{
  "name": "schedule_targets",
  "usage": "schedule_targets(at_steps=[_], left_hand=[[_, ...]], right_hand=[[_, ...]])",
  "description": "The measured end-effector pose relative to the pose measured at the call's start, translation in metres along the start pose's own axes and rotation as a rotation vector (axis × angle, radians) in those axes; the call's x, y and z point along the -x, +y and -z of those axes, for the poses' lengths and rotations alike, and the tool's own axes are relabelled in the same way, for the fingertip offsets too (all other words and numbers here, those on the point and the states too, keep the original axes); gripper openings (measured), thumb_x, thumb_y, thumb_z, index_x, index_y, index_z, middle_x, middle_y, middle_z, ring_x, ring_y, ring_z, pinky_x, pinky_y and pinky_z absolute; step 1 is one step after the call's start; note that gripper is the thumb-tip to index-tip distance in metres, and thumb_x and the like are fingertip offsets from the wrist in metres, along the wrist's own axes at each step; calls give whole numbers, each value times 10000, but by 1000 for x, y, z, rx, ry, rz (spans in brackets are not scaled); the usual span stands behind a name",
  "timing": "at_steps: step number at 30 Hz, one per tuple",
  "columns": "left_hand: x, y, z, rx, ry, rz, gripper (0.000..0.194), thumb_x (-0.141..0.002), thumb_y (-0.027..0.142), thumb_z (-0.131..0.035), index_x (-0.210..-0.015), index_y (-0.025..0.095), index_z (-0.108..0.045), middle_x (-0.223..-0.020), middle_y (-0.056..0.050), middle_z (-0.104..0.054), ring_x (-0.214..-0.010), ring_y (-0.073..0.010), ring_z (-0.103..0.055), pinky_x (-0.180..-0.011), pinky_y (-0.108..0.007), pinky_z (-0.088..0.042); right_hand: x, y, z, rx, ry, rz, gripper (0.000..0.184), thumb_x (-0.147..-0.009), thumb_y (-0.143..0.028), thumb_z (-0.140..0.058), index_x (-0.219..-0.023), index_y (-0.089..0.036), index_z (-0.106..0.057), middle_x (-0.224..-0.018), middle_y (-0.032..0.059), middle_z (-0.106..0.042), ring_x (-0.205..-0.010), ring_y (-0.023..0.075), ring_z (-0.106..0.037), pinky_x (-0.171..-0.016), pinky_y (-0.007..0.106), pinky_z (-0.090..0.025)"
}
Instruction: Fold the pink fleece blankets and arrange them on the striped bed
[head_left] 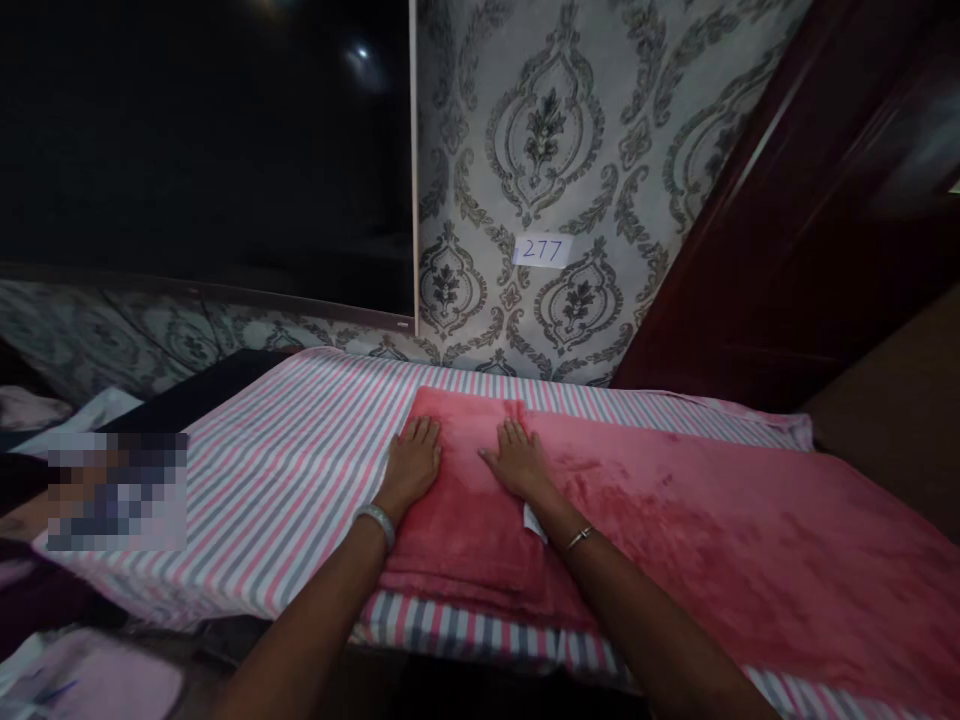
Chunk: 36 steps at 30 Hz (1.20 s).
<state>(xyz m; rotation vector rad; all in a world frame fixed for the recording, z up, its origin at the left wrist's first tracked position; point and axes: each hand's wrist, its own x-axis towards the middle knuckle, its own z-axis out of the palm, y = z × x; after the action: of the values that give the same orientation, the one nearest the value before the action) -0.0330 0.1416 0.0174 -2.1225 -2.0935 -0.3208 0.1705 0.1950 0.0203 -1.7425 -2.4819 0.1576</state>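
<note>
A red plush blanket (675, 520) lies on a striped cloth, with its left part folded over into a flat layered panel. My left hand (415, 462) rests flat on the left edge of that panel, fingers stretched forward. On the panel's right side, close to the fold's edge, my right hand (519, 458) lies flat with the thumb spread out. A small white tag (534, 522) peeks out beside my right wrist. Neither hand grips the fabric. The blanket's right part runs on to the right side of the view.
A pink, grey and white striped cloth (247, 470) covers the table. A large dark television (210, 150) hangs on the patterned wall at the left. A paper marked 277 (541, 250) is on the wallpaper. Dark red wood (795, 220) stands at the right. Fabric items (97, 675) lie at lower left.
</note>
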Motion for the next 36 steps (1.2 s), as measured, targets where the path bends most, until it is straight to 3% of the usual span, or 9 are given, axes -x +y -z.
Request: schedule_targets(at_steps=[3,7,12,16,21,24,27,30,36], left_hand=[[-1,-1,-1,3,13,4,527,-1036,327,-321,-1505,122,-446,-1590,-149,-415,-1493,-300,-329,-1131,-506,-412],[-1,-1,0,11,34,0,535,-1042,371,-325,-1492,119,-465,-1588,-138,-422,-1483,-296,-345,-1144,-488,-406],[-1,-3,-1,8,45,-11,528,-1036,353,-337,-1483,111,-479,-1580,-152,-430,-1481,-310,-350,-1132,-500,-418],[-2,-5,-5,29,72,-35,517,-1029,348,-357,-1491,149,-480,-1579,-143,-433,-1478,-308,-360,-1143,-510,-408],[-1,-8,-7,77,65,-50,492,-1025,346,-386,-1481,197,-494,-1581,-111,-439,-1483,-284,-360,-1166,-497,-380],[-6,-11,3,133,-3,-14,494,-1023,335,-390,-1482,178,-484,-1590,-129,-421,-1486,-282,-359,-1168,-512,-372],[-24,-12,18,181,10,5,477,-1028,284,-332,-1463,182,-499,-1591,-129,-421,-1487,-269,-363,-1195,-545,-321],[-49,-9,24,165,48,17,489,-1015,229,-310,-1465,167,-491,-1591,-134,-418,-1493,-255,-351,-1214,-543,-289],[-69,-3,-4,20,-92,-44,521,-1009,270,-342,-1510,169,-440,-1611,-138,-381,-1520,-299,-281,-1184,-620,-287]], right_hand=[[-5,1,7,-25,-23,-26,686,-1025,-520,-382,-1559,-91,-356,-1652,206,-235,-1542,311,-160,-1202,576,-158],[-21,1,20,-126,110,-138,588,-1018,-413,-428,-1564,-201,-370,-1667,175,-203,-1504,321,-259,-1140,479,-324],[-35,15,29,-219,134,-253,556,-1008,-312,-450,-1557,-237,-402,-1404,159,-555,-1244,274,-569,-999,333,-444],[-33,22,25,-235,149,-276,517,-1030,-253,-378,-1544,-277,-421,-1349,126,-576,-1098,214,-646,-903,282,-474],[-27,26,22,-219,150,-304,503,-1027,-233,-332,-1507,-211,-479,-1345,181,-581,-1108,255,-644,-907,342,-487],[-29,21,30,-196,180,-273,507,-995,-219,-387,-1489,-203,-500,-1474,191,-496,-1272,297,-550,-1000,396,-454],[-35,2,39,-147,211,-141,552,-973,-185,-398,-1522,-144,-443,-1617,177,-334,-1472,301,-323,-1145,460,-331],[-42,-25,40,-134,182,73,561,-1002,-201,-334,-1557,-132,-382,-1650,136,-285,-1522,271,-229,-1204,505,-234],[-50,-46,10,-127,50,180,553,-1037,-324,-315,-1566,-176,-379,-1635,86,-330,-1518,250,-253,-1234,524,-162]])
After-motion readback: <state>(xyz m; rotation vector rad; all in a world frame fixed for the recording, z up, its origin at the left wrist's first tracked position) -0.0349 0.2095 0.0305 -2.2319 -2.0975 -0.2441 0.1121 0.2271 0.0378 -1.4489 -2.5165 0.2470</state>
